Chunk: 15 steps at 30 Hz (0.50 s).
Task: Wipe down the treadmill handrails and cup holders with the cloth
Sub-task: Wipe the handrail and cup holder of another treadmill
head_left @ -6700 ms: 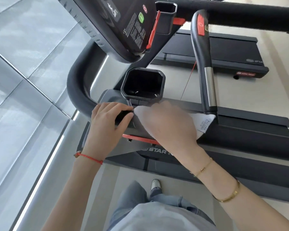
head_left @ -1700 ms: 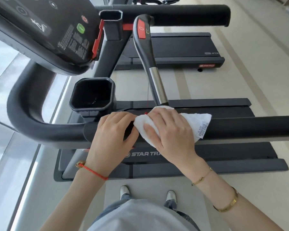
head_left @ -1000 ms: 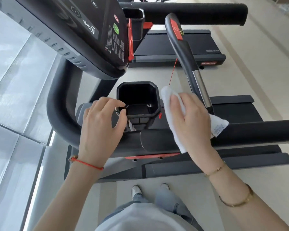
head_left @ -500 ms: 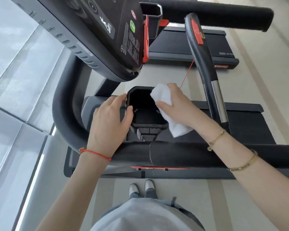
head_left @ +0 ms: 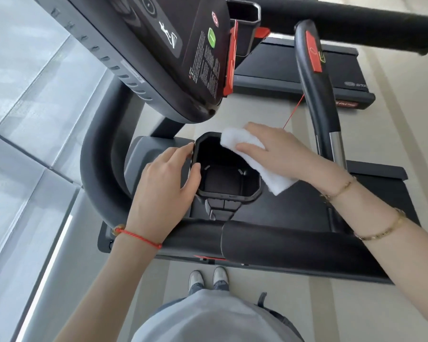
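A black octagonal cup holder (head_left: pixel 253 191) sits under the treadmill console, its inside dark and empty. My left hand (head_left: pixel 167 180) grips the holder's left rim, thumb over the edge. My right hand (head_left: pixel 279 153) presses a folded white cloth (head_left: pixel 260 164) onto the holder's upper right rim. The near black handrail (head_left: pixel 282 245) runs across below both hands and curves up on the left. A second cup holder (head_left: pixel 244 11) shows at the top, beside the far handrail (head_left: pixel 356 18).
The console (head_left: pixel 163 53) overhangs the cup holder from the upper left. An upright grip bar (head_left: pixel 316 95) with a red button and a red cord stands to the right. Glass panels lie to the left. My feet stand on the pale floor below.
My right hand left the near handrail and carried the cloth up to the cup holder's right rim. My left hand moved from the rail to the holder's left rim.
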### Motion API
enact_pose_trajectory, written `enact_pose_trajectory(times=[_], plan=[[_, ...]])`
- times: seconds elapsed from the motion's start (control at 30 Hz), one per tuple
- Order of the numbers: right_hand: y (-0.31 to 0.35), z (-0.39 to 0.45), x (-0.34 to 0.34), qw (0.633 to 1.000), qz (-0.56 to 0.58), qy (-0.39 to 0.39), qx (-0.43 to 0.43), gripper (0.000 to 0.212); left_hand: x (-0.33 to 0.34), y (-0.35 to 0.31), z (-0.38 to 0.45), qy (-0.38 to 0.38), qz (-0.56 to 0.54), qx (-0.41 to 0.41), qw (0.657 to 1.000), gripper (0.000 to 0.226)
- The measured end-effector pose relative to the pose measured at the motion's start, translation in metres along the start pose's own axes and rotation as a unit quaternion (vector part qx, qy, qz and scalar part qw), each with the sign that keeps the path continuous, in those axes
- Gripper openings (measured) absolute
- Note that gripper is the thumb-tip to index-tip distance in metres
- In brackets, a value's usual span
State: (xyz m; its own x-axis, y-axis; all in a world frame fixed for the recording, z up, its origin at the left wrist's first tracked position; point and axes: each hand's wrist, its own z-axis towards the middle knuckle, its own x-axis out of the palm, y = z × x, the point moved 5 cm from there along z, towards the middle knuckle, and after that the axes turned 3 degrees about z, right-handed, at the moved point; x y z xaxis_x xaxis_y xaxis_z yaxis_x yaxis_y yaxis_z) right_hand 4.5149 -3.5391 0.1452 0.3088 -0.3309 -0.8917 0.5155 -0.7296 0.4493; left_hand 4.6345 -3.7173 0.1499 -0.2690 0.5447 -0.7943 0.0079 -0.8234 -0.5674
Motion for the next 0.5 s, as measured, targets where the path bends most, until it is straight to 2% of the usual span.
enact_pose_trajectory(times=[0.1,0.23,0.3,0.4,0.5], plan=[[-0.002,-0.001,-0.001,1.000,0.020,0.008,-0.006,0.031,-0.001,-0.002,0.000,-0.002,0.003,0.002,1.000,0.039],[0.035,0.029,0.003,0.993,-0.081,0.039,-0.082,0.026,-0.001,-0.003,-0.001,-0.001,0.008,0.004,1.000,0.039],[0.044,0.033,0.005,0.991,-0.087,0.032,-0.099,0.026,-0.001,-0.002,-0.001,-0.001,0.007,0.004,1.000,0.039],[0.028,0.021,0.002,0.997,-0.040,0.020,-0.058,0.029,-0.002,-0.002,-0.002,-0.003,-0.002,0.002,1.000,0.040],[0.004,-0.002,0.002,0.999,0.005,-0.014,0.030,0.032,-0.002,-0.002,-0.002,-0.005,-0.007,0.002,1.000,0.040]])
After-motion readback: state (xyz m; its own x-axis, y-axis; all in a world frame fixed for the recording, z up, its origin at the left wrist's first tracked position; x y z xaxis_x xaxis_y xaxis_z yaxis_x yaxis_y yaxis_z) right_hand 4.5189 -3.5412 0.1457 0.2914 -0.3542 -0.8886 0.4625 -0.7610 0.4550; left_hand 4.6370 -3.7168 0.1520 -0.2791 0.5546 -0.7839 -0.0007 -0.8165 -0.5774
